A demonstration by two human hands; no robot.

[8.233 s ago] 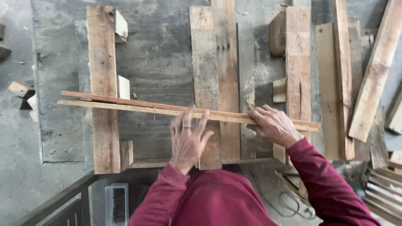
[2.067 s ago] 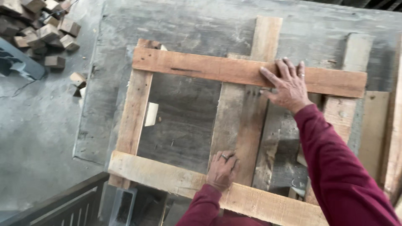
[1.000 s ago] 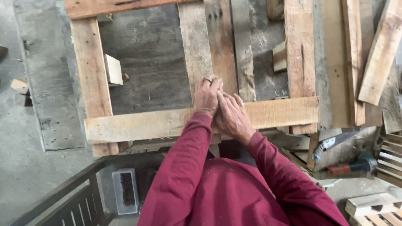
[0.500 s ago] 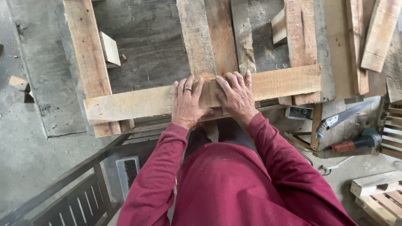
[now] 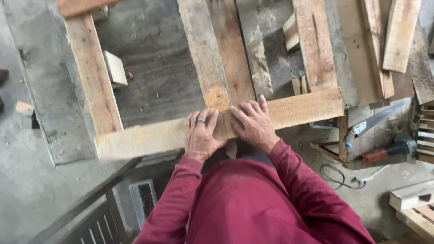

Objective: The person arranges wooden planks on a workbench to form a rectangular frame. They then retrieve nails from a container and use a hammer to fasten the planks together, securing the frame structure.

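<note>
Concrete floor, grey bench (image 5: 158,90) carrying a rough pallet frame. Versus half a second ago: hands barely moved, both still flat on the near cross plank (image 5: 298,108), view just tilted closer. Left hand (image 5: 201,135) lies palm down, fingers spread, ring on one finger; right hand (image 5: 253,123) lies beside it at 3 o'clock, fingers spread, thumbs nearly touching. Neither grips anything, they only press. Cross plank runs 9 to 3 along the bench's near edge, lying over the left upright board (image 5: 92,77) and the centre boards (image 5: 217,54). Small wood block (image 5: 115,68) sits at 10 o'clock on the bench. Handsaw (image 5: 368,124) and a red power tool (image 5: 389,151) lie at 3 o'clock, with loose planks (image 5: 400,36) at 1 o'clock. Dark metal railing (image 5: 86,212) sits at 7 o'clock.
</note>
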